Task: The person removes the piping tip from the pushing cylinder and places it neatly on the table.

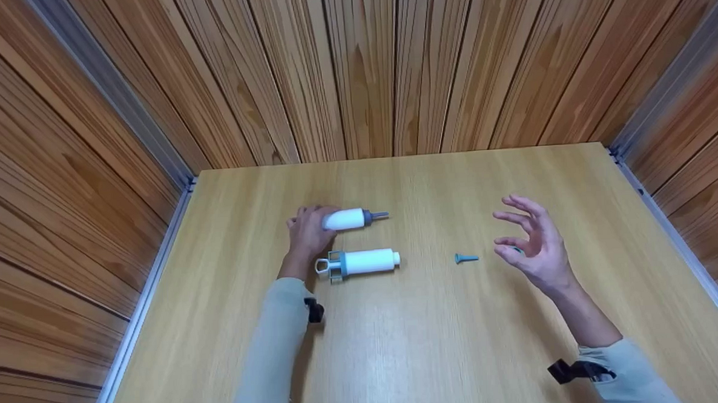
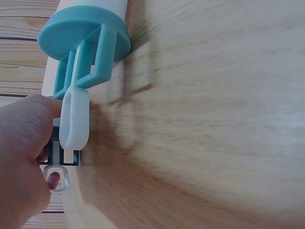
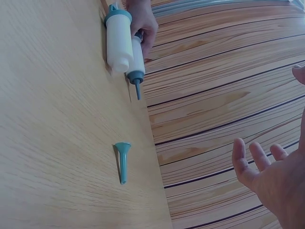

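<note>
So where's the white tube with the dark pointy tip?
In the head view, the dark-tipped tube is left of centre, in the left hand, just beyond the teal-collared tube.

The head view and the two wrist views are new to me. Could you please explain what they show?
No machine is at work: these are human hands. The wide picture comes from a camera on the head; the others come from one on each wrist. The left hand has a dark-tipped tube in its grip. On the table lie a teal-ended tube and a small teal funnel. The right hand is raised, fingers parted; I cannot identify the green bit near its thumb.
</note>
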Tool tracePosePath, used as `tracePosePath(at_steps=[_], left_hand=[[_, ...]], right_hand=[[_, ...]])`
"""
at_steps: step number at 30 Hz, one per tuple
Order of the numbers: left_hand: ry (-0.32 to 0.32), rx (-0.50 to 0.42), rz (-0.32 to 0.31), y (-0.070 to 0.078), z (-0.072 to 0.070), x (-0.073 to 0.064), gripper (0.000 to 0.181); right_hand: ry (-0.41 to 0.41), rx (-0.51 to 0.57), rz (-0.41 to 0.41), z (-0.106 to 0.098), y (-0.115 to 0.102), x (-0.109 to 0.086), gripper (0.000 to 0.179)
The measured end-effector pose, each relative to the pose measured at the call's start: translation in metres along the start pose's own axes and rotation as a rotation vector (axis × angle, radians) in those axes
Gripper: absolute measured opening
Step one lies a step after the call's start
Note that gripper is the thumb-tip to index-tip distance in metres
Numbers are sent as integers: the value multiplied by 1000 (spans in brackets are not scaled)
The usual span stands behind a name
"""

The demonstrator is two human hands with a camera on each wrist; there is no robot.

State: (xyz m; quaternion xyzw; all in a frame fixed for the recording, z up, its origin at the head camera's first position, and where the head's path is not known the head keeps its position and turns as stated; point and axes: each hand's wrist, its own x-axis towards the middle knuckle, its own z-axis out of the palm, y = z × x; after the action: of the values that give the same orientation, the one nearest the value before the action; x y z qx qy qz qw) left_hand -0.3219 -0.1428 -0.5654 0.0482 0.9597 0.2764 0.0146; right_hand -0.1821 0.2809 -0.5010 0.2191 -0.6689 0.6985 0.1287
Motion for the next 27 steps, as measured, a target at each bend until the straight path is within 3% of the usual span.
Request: tracePosePath(at_steps=[18,27], left_hand=[[39,-61,37,-3,-6,-6,45],[62,-54,61,3,-13,-10,44]], right_hand=[[-66,-142,35,4,10,0,57],[-16,-265,143,2,15,1,54]])
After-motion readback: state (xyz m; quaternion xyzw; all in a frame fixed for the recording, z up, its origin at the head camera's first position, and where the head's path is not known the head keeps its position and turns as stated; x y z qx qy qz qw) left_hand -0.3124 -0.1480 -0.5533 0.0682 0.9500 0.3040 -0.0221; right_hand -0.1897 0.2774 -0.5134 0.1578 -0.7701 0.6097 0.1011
